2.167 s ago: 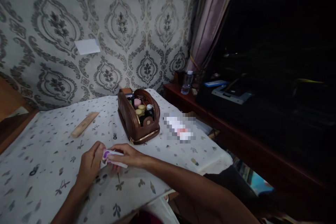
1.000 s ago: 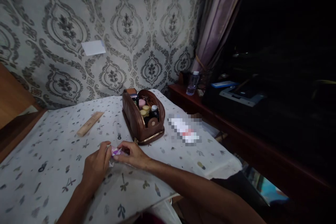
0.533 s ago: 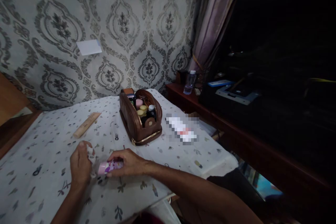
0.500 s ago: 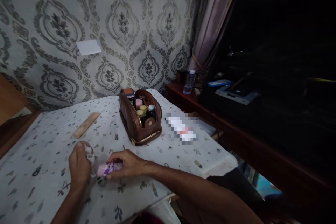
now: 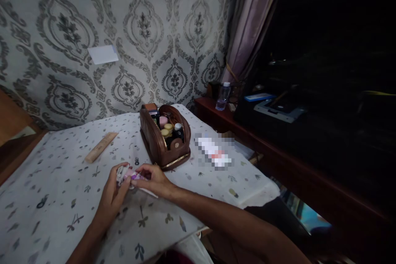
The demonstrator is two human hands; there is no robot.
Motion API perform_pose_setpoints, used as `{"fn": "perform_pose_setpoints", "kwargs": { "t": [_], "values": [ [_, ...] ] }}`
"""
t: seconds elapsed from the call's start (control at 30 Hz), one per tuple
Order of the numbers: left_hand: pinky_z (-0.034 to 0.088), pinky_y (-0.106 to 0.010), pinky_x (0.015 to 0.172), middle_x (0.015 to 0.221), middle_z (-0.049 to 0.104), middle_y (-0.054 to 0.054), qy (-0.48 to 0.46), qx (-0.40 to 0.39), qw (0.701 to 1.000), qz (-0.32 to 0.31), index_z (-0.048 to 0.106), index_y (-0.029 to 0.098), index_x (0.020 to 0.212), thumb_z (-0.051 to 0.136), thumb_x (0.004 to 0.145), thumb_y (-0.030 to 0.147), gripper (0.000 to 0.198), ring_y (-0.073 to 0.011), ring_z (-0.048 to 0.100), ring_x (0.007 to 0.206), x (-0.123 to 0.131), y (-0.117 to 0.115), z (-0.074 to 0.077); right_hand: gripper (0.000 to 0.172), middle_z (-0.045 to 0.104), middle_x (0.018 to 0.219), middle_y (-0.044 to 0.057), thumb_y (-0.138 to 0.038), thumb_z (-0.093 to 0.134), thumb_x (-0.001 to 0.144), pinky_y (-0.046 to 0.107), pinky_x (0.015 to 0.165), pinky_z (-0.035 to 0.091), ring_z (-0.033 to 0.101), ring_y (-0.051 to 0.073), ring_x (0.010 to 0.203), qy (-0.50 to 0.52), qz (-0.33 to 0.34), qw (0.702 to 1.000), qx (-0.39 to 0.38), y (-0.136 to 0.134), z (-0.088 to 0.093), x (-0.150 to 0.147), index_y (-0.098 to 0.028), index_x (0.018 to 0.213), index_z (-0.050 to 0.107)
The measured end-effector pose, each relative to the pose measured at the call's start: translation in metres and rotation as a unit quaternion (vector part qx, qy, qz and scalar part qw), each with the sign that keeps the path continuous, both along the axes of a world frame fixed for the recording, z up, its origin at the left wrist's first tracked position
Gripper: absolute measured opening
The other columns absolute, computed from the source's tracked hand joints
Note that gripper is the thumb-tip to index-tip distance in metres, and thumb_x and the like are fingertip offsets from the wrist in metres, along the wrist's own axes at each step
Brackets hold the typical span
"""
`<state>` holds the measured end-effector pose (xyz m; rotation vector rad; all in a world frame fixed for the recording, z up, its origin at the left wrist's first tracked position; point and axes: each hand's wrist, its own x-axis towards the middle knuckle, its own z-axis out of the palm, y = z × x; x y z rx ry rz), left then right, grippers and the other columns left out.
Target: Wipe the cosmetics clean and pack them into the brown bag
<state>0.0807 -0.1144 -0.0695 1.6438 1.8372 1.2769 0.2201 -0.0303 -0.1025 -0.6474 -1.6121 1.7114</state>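
Note:
My left hand (image 5: 113, 193) and my right hand (image 5: 154, 179) meet above the white patterned tablecloth (image 5: 55, 181), both closed around a small pink-and-purple tube (image 5: 133, 177). The left hand's fingers also pinch a bit of white crumpled material (image 5: 121, 172) against the tube's end. Just beyond the hands stands an open brown leather pouch (image 5: 154, 144) holding several small jars and bottles.
A tan flat stick or comb (image 5: 100, 147) lies at the far left of the table. A blurred white item (image 5: 213, 153) rests right of the pouch. A dark wooden shelf (image 5: 278, 148) with a water bottle (image 5: 220, 96) runs along the right; patterned wall behind.
Half a second ago the hands were apart, the tube lying low in the right hand. Now both hands have come together again and risen toward the pouch, tube between them.

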Motion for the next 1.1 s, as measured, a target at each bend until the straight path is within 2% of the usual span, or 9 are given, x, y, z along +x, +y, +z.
{"fn": "perform_pose_setpoints", "kwargs": {
  "t": [0.2, 0.3, 0.43, 0.57, 0.73, 0.87, 1.0, 1.1],
  "values": [
    [0.05, -0.03, 0.069, 0.082, 0.065, -0.002, 0.021, -0.057, 0.997, -0.04, 0.054, 0.018, 0.122, 0.043, 0.091, 0.051, 0.046, -0.0195, 0.06, 0.073, -0.012, 0.0, -0.009, 0.03, 0.059, 0.072, -0.004, -0.036, 0.076, 0.068, 0.022, 0.062, 0.038, 0.049, 0.011, 0.067, -0.062, -0.038, 0.986, 0.148, 0.0, 0.003, 0.006, -0.018, 0.09, 0.068],
    [0.05, -0.03, 0.074, 0.088, 0.067, -0.003, 0.031, -0.036, 0.998, -0.046, 0.059, 0.018, 0.113, 0.047, 0.09, 0.049, 0.04, -0.0194, 0.061, 0.079, -0.014, 0.0, -0.01, 0.028, 0.065, 0.082, -0.001, -0.031, 0.076, 0.07, 0.024, 0.069, 0.043, 0.057, 0.014, 0.074, -0.096, -0.054, 0.97, 0.215, -0.001, 0.005, 0.008, -0.019, 0.094, 0.068],
    [0.05, -0.036, 0.086, 0.1, 0.07, -0.007, 0.054, -0.003, 0.998, -0.034, 0.063, 0.018, 0.103, 0.05, 0.089, 0.047, 0.035, -0.0222, 0.064, 0.091, -0.011, 0.002, -0.01, 0.029, 0.067, 0.09, 0.003, -0.027, 0.075, 0.073, 0.028, 0.077, 0.046, 0.061, 0.018, 0.082, -0.138, -0.072, 0.947, 0.28, -0.003, 0.009, 0.009, -0.018, 0.099, 0.067],
    [0.05, -0.039, 0.092, 0.105, 0.07, -0.008, 0.079, 0.032, 0.996, -0.012, 0.063, 0.019, 0.107, 0.048, 0.091, 0.042, 0.032, -0.0231, 0.065, 0.1, -0.007, 0.003, -0.014, 0.026, 0.068, 0.091, 0.005, -0.024, 0.072, 0.076, 0.03, 0.079, 0.046, 0.063, 0.02, 0.084, -0.147, -0.064, 0.938, 0.308, -0.003, 0.011, 0.01, -0.017, 0.099, 0.066],
    [0.048, -0.037, 0.095, 0.107, 0.068, -0.008, 0.083, 0.035, 0.995, -0.037, 0.061, 0.019, 0.112, 0.039, 0.096, 0.037, 0.033, -0.021, 0.063, 0.103, -0.007, 0.002, -0.015, 0.022, 0.068, 0.093, 0.006, -0.02, 0.069, 0.077, 0.03, 0.079, 0.046, 0.063, 0.021, 0.087, -0.135, -0.035, 0.934, 0.329, -0.002, 0.008, 0.01, -0.017, 0.098, 0.066],
    [0.046, -0.034, 0.088, 0.097, 0.064, -0.008, 0.073, 0.026, 0.994, -0.08, 0.061, 0.018, 0.102, 0.033, 0.098, 0.037, 0.034, -0.0192, 0.061, 0.094, -0.009, 0.001, -0.013, 0.023, 0.066, 0.09, 0.005, -0.017, 0.069, 0.075, 0.027, 0.073, 0.046, 0.061, 0.019, 0.082, -0.157, 0.007, 0.908, 0.388, -0.001, 0.005, 0.012, -0.018, 0.098, 0.066],
    [0.042, -0.03, 0.072, 0.074, 0.054, 0.0, 0.039, -0.01, 0.993, -0.109, 0.052, 0.02, 0.078, 0.028, 0.099, 0.041, 0.039, -0.0156, 0.052, 0.072, -0.009, 0.001, -0.01, 0.021, 0.063, 0.086, 0.004, -0.022, 0.069, 0.076, 0.027, 0.07, 0.045, 0.06, 0.019, 0.078, -0.181, 0.044, 0.869, 0.459, -0.002, 0.001, 0.013, -0.018, 0.097, 0.066],
    [0.04, -0.027, 0.067, 0.068, 0.046, 0.003, -0.021, -0.039, 0.995, -0.095, 0.044, 0.021, 0.072, 0.03, 0.098, 0.047, 0.039, -0.0139, 0.045, 0.066, -0.009, 0.002, -0.008, 0.028, 0.065, 0.09, 0.006, -0.026, 0.071, 0.075, 0.028, 0.073, 0.046, 0.062, 0.02, 0.081, -0.159, 0.05, 0.871, 0.463, -0.004, -0.003, 0.012, -0.018, 0.101, 0.066]
  ]
}}
